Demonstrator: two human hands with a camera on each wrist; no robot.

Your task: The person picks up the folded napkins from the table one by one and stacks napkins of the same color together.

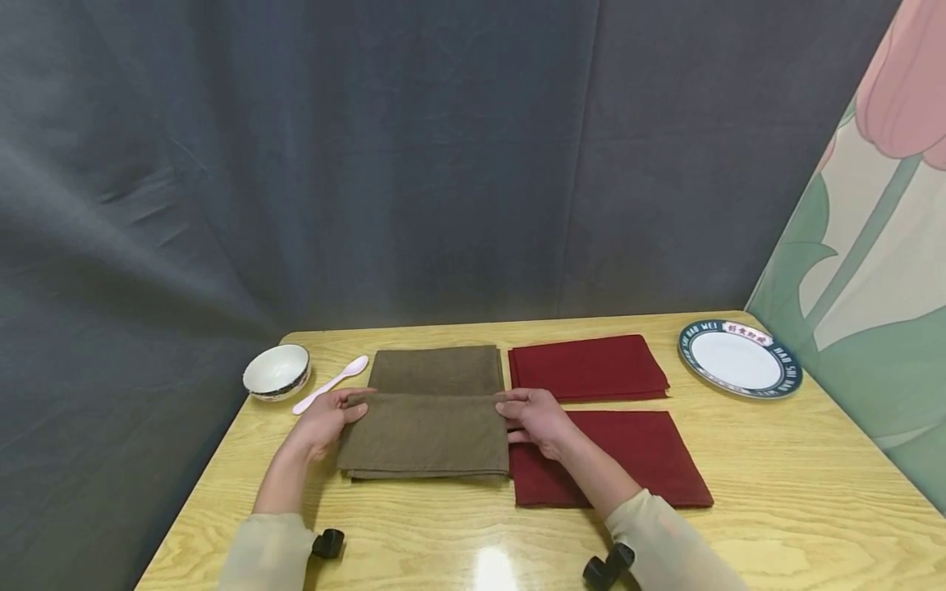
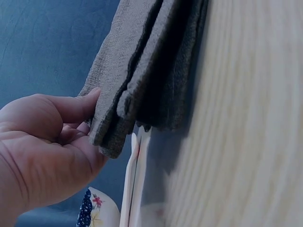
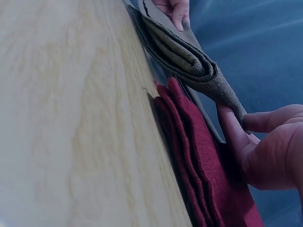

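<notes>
A folded brown cloth (image 1: 429,435) is held by its two far corners, raised off the wooden table. My left hand (image 1: 325,420) pinches its left corner between thumb and fingers, as the left wrist view also shows. At the right corner my right hand (image 1: 538,419) grips the cloth, thumb on top and fingers beneath. Behind it lies another folded brown cloth (image 1: 436,369), partly covered. A folded dark red cloth (image 1: 628,460) lies under my right forearm, and a second red cloth (image 1: 587,369) sits farther back.
On the left stand a white bowl (image 1: 277,371) with a patterned outside and a pale pink spoon (image 1: 332,384). A blue-rimmed plate (image 1: 739,359) rests at the back right of the table (image 1: 414,542). A dark curtain (image 1: 443,164) hangs behind.
</notes>
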